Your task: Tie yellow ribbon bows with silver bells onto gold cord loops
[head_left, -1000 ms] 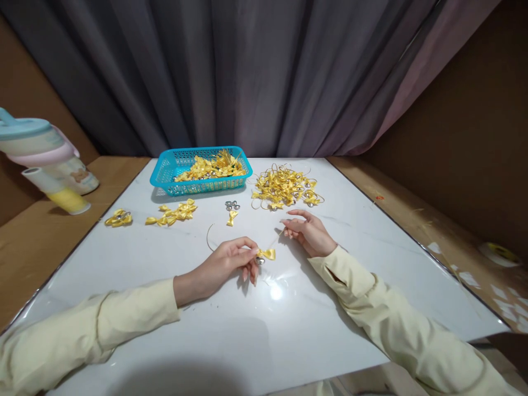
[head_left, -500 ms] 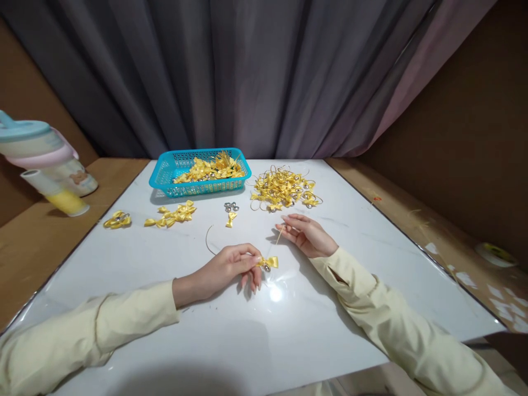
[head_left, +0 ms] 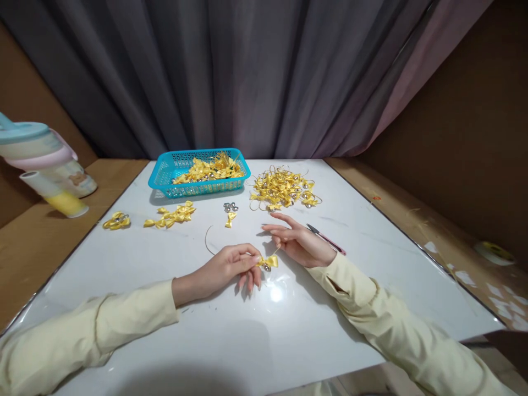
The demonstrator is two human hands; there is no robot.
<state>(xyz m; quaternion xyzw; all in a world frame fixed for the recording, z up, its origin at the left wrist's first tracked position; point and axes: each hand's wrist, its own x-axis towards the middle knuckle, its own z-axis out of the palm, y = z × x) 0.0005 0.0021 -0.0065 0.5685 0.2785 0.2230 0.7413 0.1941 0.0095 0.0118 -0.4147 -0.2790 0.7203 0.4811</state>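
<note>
Nearest, two pale yellow sleeves point(head_left: 136, 308) reach in over the glossy white tabletop point(head_left: 214, 335). The left hand point(head_left: 231, 269) pinches a yellow satin bow point(head_left: 271, 262) between thumb and finger, its other fingers curled loosely below; a silvery bead point(head_left: 267, 268) hangs under the bow, just above the table. A thin cord point(head_left: 206, 239) curves up on the far side of this hand. The right hand point(head_left: 301, 242) has its fingers loosely spread near a strand rising from the bow — whether it grips that strand, I cannot tell. A slim dark-bladed tool point(head_left: 328, 240) lies just beside that hand. Beyond, from left to right, sit a small yellow bundle point(head_left: 117, 221), a cluster of loose bows point(head_left: 173, 215) and a single bow point(head_left: 230, 220) near some silvery beads point(head_left: 230, 207). A yellow spool point(head_left: 66, 202) leans by a tumbler point(head_left: 74, 175) at the left. Farther back, a blue basket point(head_left: 169, 190) holds more yellow pieces, beside a heap of corded bows point(head_left: 284, 187) — all before a grey curtain point(head_left: 247, 71).
</note>
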